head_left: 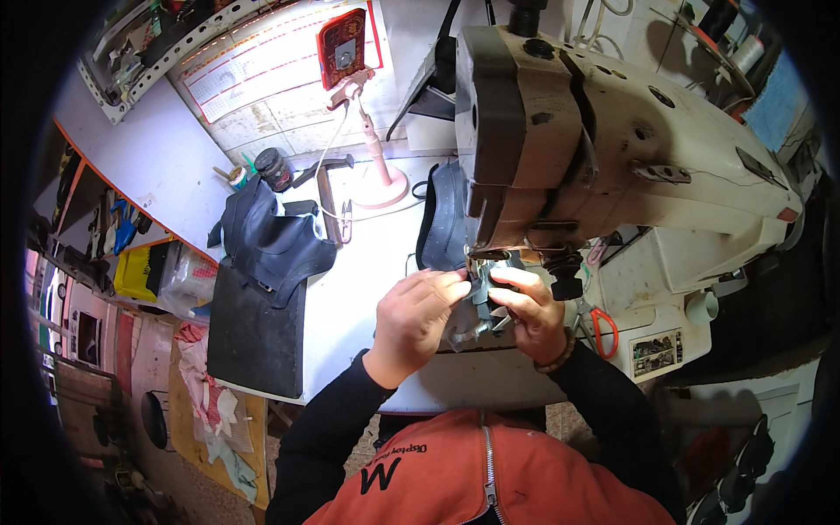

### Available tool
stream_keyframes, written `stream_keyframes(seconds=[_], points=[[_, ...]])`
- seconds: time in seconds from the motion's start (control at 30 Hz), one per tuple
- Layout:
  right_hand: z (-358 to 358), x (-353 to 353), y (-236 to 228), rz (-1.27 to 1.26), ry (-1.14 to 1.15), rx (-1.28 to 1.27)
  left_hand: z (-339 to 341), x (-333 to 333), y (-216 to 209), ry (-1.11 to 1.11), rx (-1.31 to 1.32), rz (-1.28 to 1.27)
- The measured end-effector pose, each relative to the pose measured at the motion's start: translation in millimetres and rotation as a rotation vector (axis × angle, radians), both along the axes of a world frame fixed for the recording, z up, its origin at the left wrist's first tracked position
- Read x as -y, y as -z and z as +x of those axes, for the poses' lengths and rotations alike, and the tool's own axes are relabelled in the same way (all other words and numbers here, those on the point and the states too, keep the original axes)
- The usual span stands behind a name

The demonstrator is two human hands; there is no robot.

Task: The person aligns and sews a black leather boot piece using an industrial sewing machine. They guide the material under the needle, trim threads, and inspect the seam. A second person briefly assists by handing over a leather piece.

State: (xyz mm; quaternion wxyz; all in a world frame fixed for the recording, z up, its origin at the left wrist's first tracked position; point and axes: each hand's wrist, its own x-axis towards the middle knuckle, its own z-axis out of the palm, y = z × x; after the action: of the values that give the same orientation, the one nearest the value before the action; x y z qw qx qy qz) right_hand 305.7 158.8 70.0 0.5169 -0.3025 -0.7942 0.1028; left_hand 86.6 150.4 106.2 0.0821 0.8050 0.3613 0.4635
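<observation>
The left hand [415, 317] and right hand [532, 308] are pinching a small, grey-green, cloth-like piece [481, 296] (likely light, limp and hardly fragile, so best held by opposite edges) that is sitting just under the bulky cream metal sewing machine [639, 144]

Only readable stuff I can spot is the black lettering [380, 477] on the orange vest [560, 472], since the red-lined wall sheet's [229, 91] print is way too tiny.
</observation>
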Motion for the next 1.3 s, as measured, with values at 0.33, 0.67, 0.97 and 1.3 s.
stream_keyframes(seconds=[0.33,0.67,0.97,1.3], points=[[5.0,5.7,-6.0,-0.107,-0.037,0.065,-15.6,-15.8,-7.1,0.176,-0.132,0.124],[6.8,19.3,-8.9,-0.177,-0.012,-0.014,-8.1,-3.4,-0.6,0.153,-0.066,0.011],[-2.9,13.5,-7.4,-0.113,0.113,0.032,2.3,0.1,0.7,0.048,0.004,-0.013],[4.8,-4.6,-12.2,0.064,0.126,0.108,-8.5,-12.3,-10.4,0.189,-0.005,-0.093]])
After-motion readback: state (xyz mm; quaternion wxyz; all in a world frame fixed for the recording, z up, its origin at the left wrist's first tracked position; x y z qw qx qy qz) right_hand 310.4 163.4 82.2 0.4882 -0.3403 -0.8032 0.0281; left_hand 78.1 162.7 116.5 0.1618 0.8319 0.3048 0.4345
